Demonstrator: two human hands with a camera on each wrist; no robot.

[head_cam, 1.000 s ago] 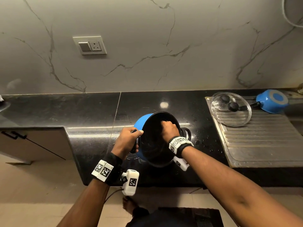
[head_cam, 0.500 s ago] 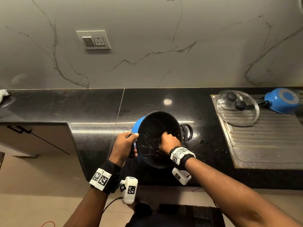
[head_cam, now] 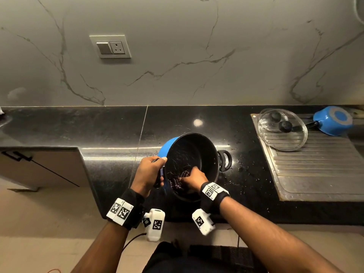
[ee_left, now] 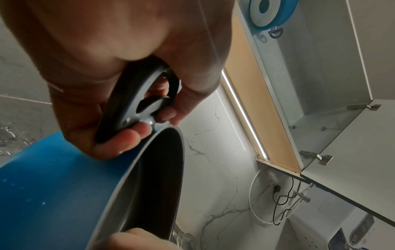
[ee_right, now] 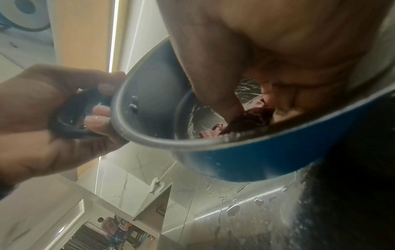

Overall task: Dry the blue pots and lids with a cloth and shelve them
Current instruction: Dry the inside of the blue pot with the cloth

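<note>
Pot (head_cam: 167,147) is seen blue outside, black inside, with black loop handles (head_cam: 225,160). Cloth (head_cam: 178,183) is noted as dark maroon, checked. Countertop (head_cam: 110,127) is recorded as speckled black; wall (head_cam: 177,56) as grey-veined marble.

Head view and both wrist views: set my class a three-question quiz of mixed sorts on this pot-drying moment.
1. True or false: the left hand grips the blue pot by a side handle.
2. The right hand presses the cloth: A) inside the pot, B) on the glass lid, C) on the counter.
3. Fill in: the glass lid lies on the ___.

Key: 1 true; 2 A; 3 draining board.
</note>
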